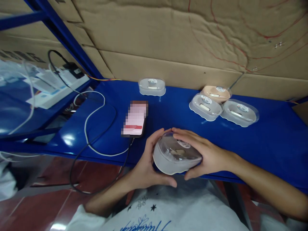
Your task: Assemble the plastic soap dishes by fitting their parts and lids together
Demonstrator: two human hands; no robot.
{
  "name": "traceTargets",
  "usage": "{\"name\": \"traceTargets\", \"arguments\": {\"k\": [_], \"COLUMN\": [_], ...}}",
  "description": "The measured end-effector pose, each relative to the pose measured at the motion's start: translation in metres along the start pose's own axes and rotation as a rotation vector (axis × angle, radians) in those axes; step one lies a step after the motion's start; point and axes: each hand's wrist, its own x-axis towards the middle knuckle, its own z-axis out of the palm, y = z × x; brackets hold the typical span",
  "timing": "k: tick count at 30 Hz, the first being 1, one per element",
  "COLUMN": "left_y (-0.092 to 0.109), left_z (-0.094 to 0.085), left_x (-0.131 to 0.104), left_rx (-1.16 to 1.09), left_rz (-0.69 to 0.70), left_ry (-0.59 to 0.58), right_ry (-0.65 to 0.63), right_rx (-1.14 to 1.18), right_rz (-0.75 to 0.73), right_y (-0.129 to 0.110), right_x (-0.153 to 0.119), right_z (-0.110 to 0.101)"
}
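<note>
An oval plastic box with a grey base, a clear domed lid and a round sticker is between my two hands near the table's front edge. My left hand is curved round its left end, with the fingers at the back and the thumb along the front. From the right, my right hand grips the other end, its fingers over the back of the lid and its thumb low at the front. Under the lid lies a small pale shape, too blurred to make out.
A phone with a cable lies on the blue table. One similar box stands behind it; a peach box and two grey boxes sit at back right. Cardboard backs the table. A power strip is left.
</note>
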Motion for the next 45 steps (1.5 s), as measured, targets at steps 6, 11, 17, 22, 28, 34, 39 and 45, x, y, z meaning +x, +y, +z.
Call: {"name": "traceTargets", "arguments": {"k": [6,11,17,22,28,34,39,45], "left_y": [-0.003,-0.002,-0.002,-0.004,-0.001,-0.001,0.001,0.000], "left_z": [-0.003,-0.005,-0.005,-0.004,0.003,0.002,0.002,0.002], "left_x": [0.000,0.002,0.000,0.002,0.005,0.007,0.007,0.006], "left_rx": [-0.025,-0.020,-0.052,0.334,0.768,0.756,0.755,0.784], "left_rz": [-0.052,-0.097,-0.149,-0.138,-0.046,-0.068,-0.074,-0.077], "left_ry": [-0.044,-0.038,-0.030,-0.046,-0.092,-0.098,-0.103,-0.115], "right_ry": [-0.027,0.061,0.052,0.042,-0.007,-0.023,-0.034,-0.131], "right_rx": [-0.137,-0.254,-0.303,-0.378,-0.386,-0.404,-0.413,-0.262], "right_rz": [0.007,-0.044,-0.066,-0.087,-0.081,-0.053,-0.049,0.057], "right_y": [0.005,0.011,0.014,0.012,0.010,0.010,0.011,0.012], "right_x": [-0.005,-0.006,-0.005,-0.004,-0.007,-0.006,-0.005,-0.006], "right_z": [0.002,0.008,0.005,0.002,-0.004,-0.004,0.000,-0.012]}}
